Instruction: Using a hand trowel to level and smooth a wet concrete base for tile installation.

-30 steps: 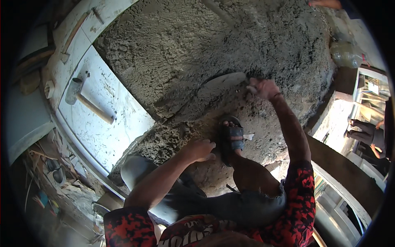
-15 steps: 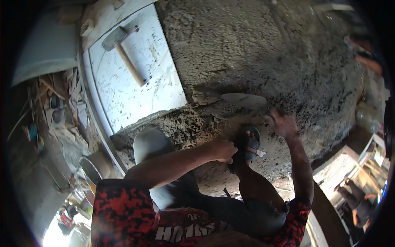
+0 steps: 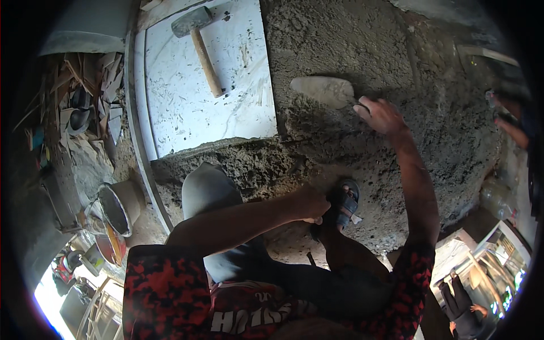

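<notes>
Mortar, grey and coarse, is the largest item in view: it covers the upper middle and much of the right side, its surface rough and pitted. Next in size, a white tile with faint grey veining; its right edge borders the mortar, and dark crumbs are scattered over its face. A grey bucket stands well apart, to the left of my bent knee. On the tile lies a mallet, dark head away from me, wooden handle slanting back toward my side; neither of my hands touches it.

Trowel next: pale, flat, rounded blade over the mortar, just beside the tile's right edge, tip directed left. Degree of contact beneath the blade: cannot tell. Below and nearer me, my right foot, in a dark sandal, is planted on the rough ground.

Right grip: thumb and fingers pinching the trowel at its handle end, forearm reaching in from the lower right. Left grip: fingers curled together in a fist, just beside the sandalled foot; contents, if any, hidden from view.
</notes>
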Action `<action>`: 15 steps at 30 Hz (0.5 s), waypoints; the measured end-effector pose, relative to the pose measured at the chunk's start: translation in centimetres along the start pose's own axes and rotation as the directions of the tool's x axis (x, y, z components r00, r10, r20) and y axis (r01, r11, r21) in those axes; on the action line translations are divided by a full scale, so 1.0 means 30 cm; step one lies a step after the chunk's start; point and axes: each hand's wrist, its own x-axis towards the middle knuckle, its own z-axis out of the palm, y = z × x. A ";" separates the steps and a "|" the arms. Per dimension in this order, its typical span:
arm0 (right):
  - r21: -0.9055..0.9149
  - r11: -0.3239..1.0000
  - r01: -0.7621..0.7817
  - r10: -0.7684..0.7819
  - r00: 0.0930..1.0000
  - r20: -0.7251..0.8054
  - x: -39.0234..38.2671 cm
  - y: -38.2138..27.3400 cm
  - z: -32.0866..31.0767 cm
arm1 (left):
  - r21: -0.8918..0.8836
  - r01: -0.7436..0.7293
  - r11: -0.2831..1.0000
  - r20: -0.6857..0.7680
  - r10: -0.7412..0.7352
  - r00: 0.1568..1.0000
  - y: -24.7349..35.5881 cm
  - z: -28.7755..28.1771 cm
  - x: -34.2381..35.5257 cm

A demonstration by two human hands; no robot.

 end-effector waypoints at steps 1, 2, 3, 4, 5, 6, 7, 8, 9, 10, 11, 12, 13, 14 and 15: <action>-0.001 1.000 0.001 -0.001 1.000 -0.001 -0.007 -0.005 0.036 | 0.000 0.000 1.000 -0.001 0.000 1.000 -0.005 0.008 -0.008; 0.145 0.989 0.025 -0.019 0.999 -0.043 -0.021 -0.007 0.088 | 0.015 -0.009 1.000 -0.006 0.009 1.000 -0.008 0.013 -0.011; 0.287 0.956 0.055 -0.031 0.996 -0.088 -0.041 -0.001 0.129 | 0.030 -0.019 0.999 -0.011 0.019 1.000 -0.012 0.017 -0.014; 0.511 0.853 -0.109 0.028 0.986 0.163 -0.064 -0.094 0.124 | 0.019 -0.001 1.000 -0.007 0.001 1.000 -0.022 0.029 -0.032; 0.645 0.696 -0.317 0.029 0.909 0.416 -0.103 -0.179 0.105 | -0.005 0.023 1.000 0.022 -0.023 0.999 -0.023 0.035 -0.045; 0.426 0.881 0.207 -0.269 0.959 0.089 -0.139 -0.079 0.263 | -0.007 0.003 1.000 0.037 -0.003 0.999 -0.005 0.013 -0.019; 0.015 0.778 0.628 -0.624 0.776 -0.091 -0.174 0.024 0.428 | 0.002 -0.031 1.000 0.029 0.031 0.999 0.010 0.001 0.008; 0.011 0.818 0.575 -0.575 0.817 0.039 -0.195 -0.064 0.468 | -0.003 -0.031 1.000 0.001 0.031 1.000 0.000 0.023 -0.009; -0.017 0.859 0.512 -0.502 0.848 0.172 -0.225 -0.140 0.488 | 0.000 -0.045 0.999 -0.035 0.045 0.998 -0.004 0.034 -0.015; -0.020 0.861 0.508 -0.497 0.849 0.177 -0.259 -0.153 0.508 | -0.002 -0.051 0.999 -0.039 0.051 0.998 -0.001 0.040 -0.015; -0.123 0.816 0.565 -0.561 0.825 0.072 -0.283 -0.156 0.531 | -0.008 -0.058 0.998 -0.042 0.058 0.997 -0.001 0.042 -0.011; -0.232 0.763 0.604 -0.625 0.780 -0.025 -0.297 -0.148 0.550 | -0.015 -0.066 0.998 -0.044 0.065 0.997 0.002 0.045 -0.003; -0.232 0.763 0.603 -0.625 0.781 -0.026 -0.288 -0.163 0.542 | -0.013 -0.066 0.998 -0.043 0.065 0.997 -0.001 0.057 0.002; 0.096 0.922 0.376 -0.379 0.925 0.021 -0.282 -0.185 0.514 | -0.003 -0.066 0.998 -0.043 0.066 0.997 -0.001 0.071 0.003; 0.388 0.919 0.060 -0.129 0.979 0.155 -0.279 -0.199 0.482 | 0.007 -0.067 0.998 -0.043 0.067 0.997 -0.003 0.085 0.005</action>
